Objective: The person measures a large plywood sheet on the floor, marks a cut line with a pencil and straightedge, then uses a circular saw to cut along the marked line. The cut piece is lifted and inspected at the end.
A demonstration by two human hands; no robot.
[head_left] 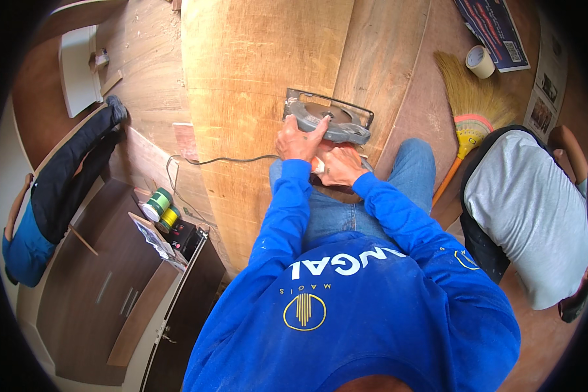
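Note:
A circular saw (338, 128) with a grey guard and black base plate lies at the right part of a large plywood sheet (255, 72). My left hand (299, 141) is closed on the near left side of the saw, thumb spread over its housing. Just beside it, my right hand (341, 166) wraps round the saw's rear handle, of which a bit of orange shows. A dark cord (228, 159) trails left from the saw across the sheet. The blade's edge against the wood is hidden from me.
To the right lie a straw broom (470, 124), a tape roll (480, 62) and printed sheets (493, 32). One person in a grey shirt (529, 209) is close on the right, another in dark trousers (72, 176) on the left. Green and yellow spools (157, 204) stand at left.

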